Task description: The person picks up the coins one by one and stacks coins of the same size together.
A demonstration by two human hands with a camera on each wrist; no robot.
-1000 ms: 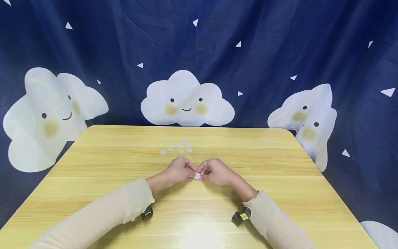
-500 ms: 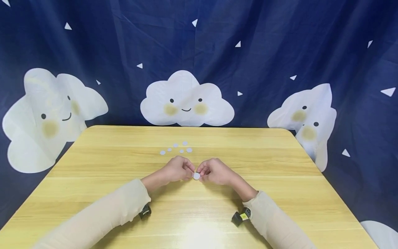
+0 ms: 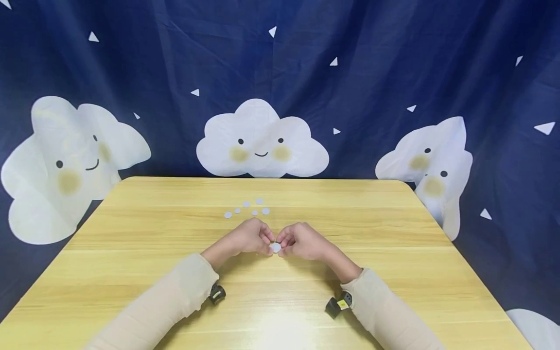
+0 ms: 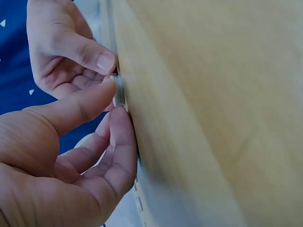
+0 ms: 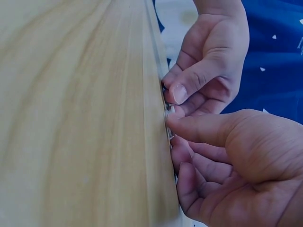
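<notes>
Near the middle of the table, a short stack of small round white discs [image 3: 276, 248] sits between both hands. My left hand [image 3: 251, 236] holds its left side with thumb and fingertips. From the other side, my right hand [image 3: 306, 241] has its bent thumb and fingers on the right edge. Seen from the left wrist, the stack's layered edge [image 4: 120, 91] shows between the two hands, close against the wood. In the right wrist view, fingertips mostly hide it.
Behind the hands, several loose white discs [image 3: 255, 213] lie flat on the wooden table [image 3: 350, 209]. A dark blue curtain [image 3: 358, 97] printed with clouds hangs beyond the far edge. Each wrist carries a small black camera [image 3: 333, 307] near the sleeve.
My left hand draws back slightly from the stack, then comes in again to its left edge, with the wrist turned a little. The right hand and the loose discs stay put.
</notes>
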